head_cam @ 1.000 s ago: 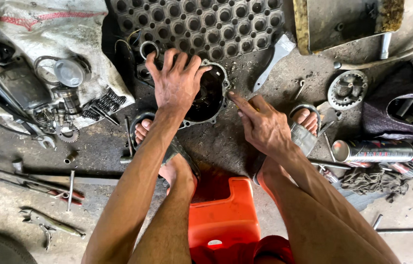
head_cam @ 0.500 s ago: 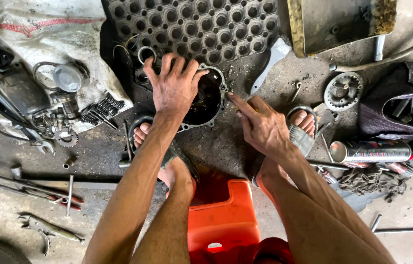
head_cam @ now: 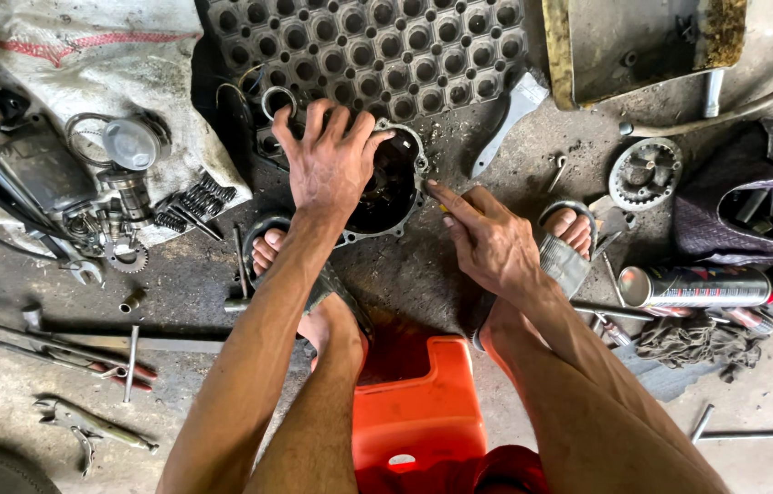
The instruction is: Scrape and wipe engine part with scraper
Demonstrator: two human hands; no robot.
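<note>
Head view: left hand [head_cam: 331,165] is laid flat with fingers spread over the round engine cover [head_cam: 395,187], pressing it down on the floor; nothing is gripped by it, only the rim and top are covered by the palm. Right hand [head_cam: 487,240] is held just beside the cover's right edge, fingers drawn together, index finger extended toward the rim. A small yellowish tool tip seems to be pinched in it, but what it is cannot be told. The hands are apart, one on each side of the cover.

The cover is seated on the concrete floor [head_cam: 423,274] between the person's sandalled feet, touching the lower edge of the black perforated rubber mat [head_cam: 377,46]. An orange stool [head_cam: 418,402] is seen under the legs.

Step judged: the cover is being steadied while its edge is worked on, likely scraped or pried at the rim. The next move would call for firm downward pressure from the left hand and a careful, shallow approach of the right fingers to the seam, so that the rim is not gouged.

Further out: a sprocket [head_cam: 645,172] to the right, a spray can [head_cam: 697,286] near the right foot, a dismantled engine block [head_cam: 30,165] on a white sack [head_cam: 103,64] to the left, wrenches [head_cam: 85,425] at lower left.
</note>
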